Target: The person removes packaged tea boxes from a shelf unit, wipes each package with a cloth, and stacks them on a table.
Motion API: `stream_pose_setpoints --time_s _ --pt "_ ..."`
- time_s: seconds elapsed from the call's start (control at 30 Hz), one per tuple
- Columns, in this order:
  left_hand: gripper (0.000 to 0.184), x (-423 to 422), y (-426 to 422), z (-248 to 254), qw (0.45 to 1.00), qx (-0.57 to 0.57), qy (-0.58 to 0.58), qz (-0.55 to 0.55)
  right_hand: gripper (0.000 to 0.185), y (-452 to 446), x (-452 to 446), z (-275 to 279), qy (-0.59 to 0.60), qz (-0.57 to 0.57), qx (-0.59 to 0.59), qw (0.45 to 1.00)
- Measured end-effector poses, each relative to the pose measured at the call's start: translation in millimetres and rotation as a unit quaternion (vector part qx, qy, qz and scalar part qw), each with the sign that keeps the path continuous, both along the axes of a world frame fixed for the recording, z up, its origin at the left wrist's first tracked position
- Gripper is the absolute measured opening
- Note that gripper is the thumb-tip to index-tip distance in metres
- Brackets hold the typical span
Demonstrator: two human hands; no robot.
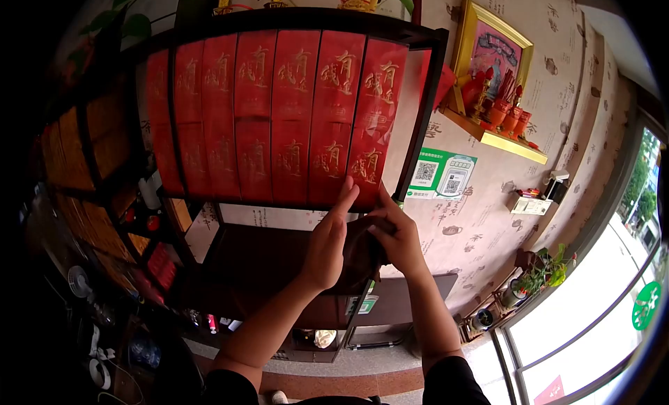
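By red boxes (pixel 296 102), hands (pixel 326 248) raised (right (pixel 401 239) gripping cloth (pixel 358 236))

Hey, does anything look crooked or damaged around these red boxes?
Nothing stands out: the red boxes stand in orderly rows, with no spill or damage visible. Their lean toward the picture's edge is probably lens distortion.

Near the lower right corner of the shelf (pixel 313 19) of red boxes (pixel 293 78), the right hand (pixel 398 238) pinches a dark cloth (pixel 359 243) beside the flat left hand (pixel 326 252).
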State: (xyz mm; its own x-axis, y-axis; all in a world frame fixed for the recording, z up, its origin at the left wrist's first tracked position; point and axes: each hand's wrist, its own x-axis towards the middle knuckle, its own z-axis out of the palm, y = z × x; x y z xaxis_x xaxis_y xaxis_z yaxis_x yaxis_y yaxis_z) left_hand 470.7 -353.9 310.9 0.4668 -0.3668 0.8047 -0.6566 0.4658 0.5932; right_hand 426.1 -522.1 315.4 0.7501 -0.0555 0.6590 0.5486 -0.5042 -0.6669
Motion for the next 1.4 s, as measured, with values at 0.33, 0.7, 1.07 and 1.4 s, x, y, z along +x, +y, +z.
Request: stream_pose_setpoints --time_s 0.33,0.7,1.07,1.4 --pt "0.082 -10.0 -20.4 5.3 0.926 0.128 -0.181 0.305 0.021 0.8 -7.2 -4.4 -0.09 -0.013 -0.115 0.989" --pt "0.089 1.0 -28.0 3.8 0.928 0.114 -0.233 0.268 0.018 -11.1 5.4 -17.3 -0.061 0.0 0.011 0.998" --pt "0.078 5.3 -24.0 17.0 0.959 0.081 -0.147 0.227 0.019 9.6 13.2 4.0 -0.052 -0.018 0.068 0.996" --pt "0.067 -9.2 -8.4 26.7 0.997 -0.072 0.017 0.024 0.03 37.3 -32.5 16.3 -0.058 -0.007 0.149 0.987"
